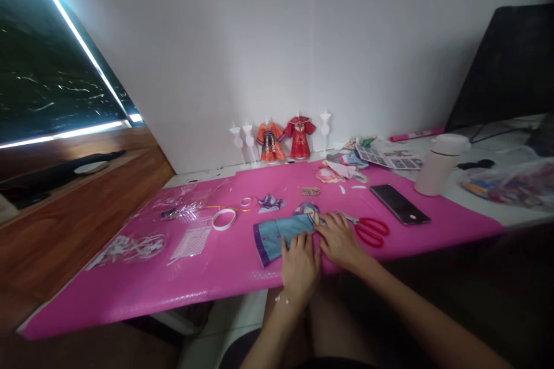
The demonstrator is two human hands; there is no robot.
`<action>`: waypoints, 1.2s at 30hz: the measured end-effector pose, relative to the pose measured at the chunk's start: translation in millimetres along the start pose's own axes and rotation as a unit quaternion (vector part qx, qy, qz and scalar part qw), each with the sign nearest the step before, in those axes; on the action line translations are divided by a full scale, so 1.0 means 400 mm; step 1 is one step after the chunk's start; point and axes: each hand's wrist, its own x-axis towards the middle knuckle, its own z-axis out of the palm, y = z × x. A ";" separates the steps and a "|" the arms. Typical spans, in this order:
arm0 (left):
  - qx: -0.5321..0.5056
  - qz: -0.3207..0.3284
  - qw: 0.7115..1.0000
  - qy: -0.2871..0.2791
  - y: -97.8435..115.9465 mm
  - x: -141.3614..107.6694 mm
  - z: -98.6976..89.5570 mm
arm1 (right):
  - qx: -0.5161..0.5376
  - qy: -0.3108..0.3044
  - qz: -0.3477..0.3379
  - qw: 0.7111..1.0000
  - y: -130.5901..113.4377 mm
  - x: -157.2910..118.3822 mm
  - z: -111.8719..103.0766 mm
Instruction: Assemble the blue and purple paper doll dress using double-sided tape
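A blue doll garment (277, 234) with a purple hem lies sideways on the pink table cover, its hem to the left. My left hand (300, 262) lies on its lower right part, fingers stretched over the cloth. At the garment's narrow right end, the bent fingers of my right hand (340, 239) close on the fabric edge; the thumb is mostly hidden. A patterned piece of cloth (306, 209) shows just behind that end. Red-handled scissors (372, 232) lie right of my right hand, their blades partly covered by it.
A tape roll (224, 219), purple cloth scrap (270, 203) and white trimmings (130, 247) lie leftward. A phone (400, 204) and pale tumbler (437, 167) are to the right. Behind stand small mannequins, two dressed in an orange outfit (270, 141) and a red robe (299, 137).
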 end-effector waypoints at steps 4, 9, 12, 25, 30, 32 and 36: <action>0.006 0.001 1.000 -0.007 0.005 0.012 -0.013 | -0.002 0.004 0.002 1.000 -0.004 -0.001 -0.006; 0.020 0.001 1.000 -0.015 0.006 0.044 -0.014 | 0.000 0.002 0.010 1.000 -0.008 0.002 -0.011; 0.027 -0.003 1.000 -0.013 0.002 0.060 -0.008 | 0.004 -0.004 0.013 1.000 -0.008 0.004 -0.010; 0.009 -0.002 1.000 -0.018 -0.024 0.025 -0.035 | 0.006 -0.003 0.013 1.000 -0.002 0.001 -0.002; 0.018 -0.058 0.998 -0.019 -0.094 -0.069 -0.066 | 0.013 0.009 0.000 1.000 0.003 -0.005 0.008; 0.016 -0.075 0.997 -0.007 -0.126 -0.106 -0.070 | 0.018 0.011 -0.009 1.000 0.009 -0.006 0.014; -0.006 -0.091 0.996 0.014 -0.165 -0.154 -0.070 | -0.007 0.030 -0.036 0.999 0.024 -0.011 0.031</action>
